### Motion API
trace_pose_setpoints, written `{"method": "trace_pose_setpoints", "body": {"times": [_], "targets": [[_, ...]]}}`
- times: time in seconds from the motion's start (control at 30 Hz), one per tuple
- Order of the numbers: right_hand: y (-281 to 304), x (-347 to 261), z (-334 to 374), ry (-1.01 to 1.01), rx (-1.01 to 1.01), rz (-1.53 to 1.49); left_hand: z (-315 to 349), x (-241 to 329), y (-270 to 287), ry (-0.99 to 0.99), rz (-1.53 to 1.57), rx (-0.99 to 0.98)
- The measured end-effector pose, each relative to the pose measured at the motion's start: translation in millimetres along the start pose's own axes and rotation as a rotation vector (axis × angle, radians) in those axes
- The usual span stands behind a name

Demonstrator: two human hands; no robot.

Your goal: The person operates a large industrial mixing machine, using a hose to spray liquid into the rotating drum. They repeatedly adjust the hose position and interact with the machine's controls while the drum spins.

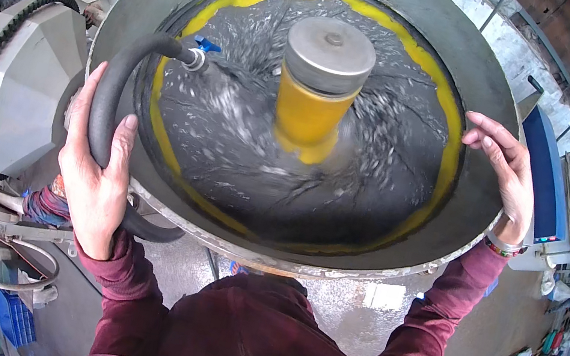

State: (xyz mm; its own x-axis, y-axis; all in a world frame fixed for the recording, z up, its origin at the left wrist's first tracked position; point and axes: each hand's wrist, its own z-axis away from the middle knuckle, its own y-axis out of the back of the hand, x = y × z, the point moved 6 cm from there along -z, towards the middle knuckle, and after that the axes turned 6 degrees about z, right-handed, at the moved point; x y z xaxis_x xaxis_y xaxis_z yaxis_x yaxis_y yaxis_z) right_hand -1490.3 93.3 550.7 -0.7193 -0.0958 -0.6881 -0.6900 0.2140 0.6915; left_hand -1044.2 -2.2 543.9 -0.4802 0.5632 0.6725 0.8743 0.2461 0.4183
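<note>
In front of me is a large round metal tub (499, 86) with a worn yellow lining band (452, 139) on its inner wall. From its middle rises a yellow column (310, 110) capped by a grey metal cylinder (332, 45). Around the column, a mass of small shiny grey pieces (232, 131) is smeared by motion. My left hand (98, 164) grips a thick dark hose (110, 98) at the left rim, thumb on one side and fingers on the other. The hose ends in a metal fitting with a blue valve handle (207, 44) over the tub. Above the right rim, my right hand (508, 164) is empty, fingers apart and loosely bent.
A pale faceted drum (26, 90) with a toothed black belt stands left. Below it are a metal ring (9, 264) and a blue crate (11, 313). A blue panel (545, 174) stands beyond the right rim. The floor (351, 319) looks wet.
</note>
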Motion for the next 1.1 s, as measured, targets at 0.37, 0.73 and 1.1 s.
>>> {"method": "trace_pose_setpoints", "body": {"times": [0.37,0.73,1.1], "targets": [[0.4,2.2,1.6,-0.023,0.004,-0.018,0.7,1.7,0.5,0.015,0.005,-0.011],[1.9,-3.6,4.2,-0.022,0.017,-0.059,-2.9,9.6,1.9,-0.017,-0.020,-0.008],[1.8,1.0,3.0,-0.004,0.048,0.014,-0.7,2.3,4.6,0.025,-0.028,-0.016]]}}
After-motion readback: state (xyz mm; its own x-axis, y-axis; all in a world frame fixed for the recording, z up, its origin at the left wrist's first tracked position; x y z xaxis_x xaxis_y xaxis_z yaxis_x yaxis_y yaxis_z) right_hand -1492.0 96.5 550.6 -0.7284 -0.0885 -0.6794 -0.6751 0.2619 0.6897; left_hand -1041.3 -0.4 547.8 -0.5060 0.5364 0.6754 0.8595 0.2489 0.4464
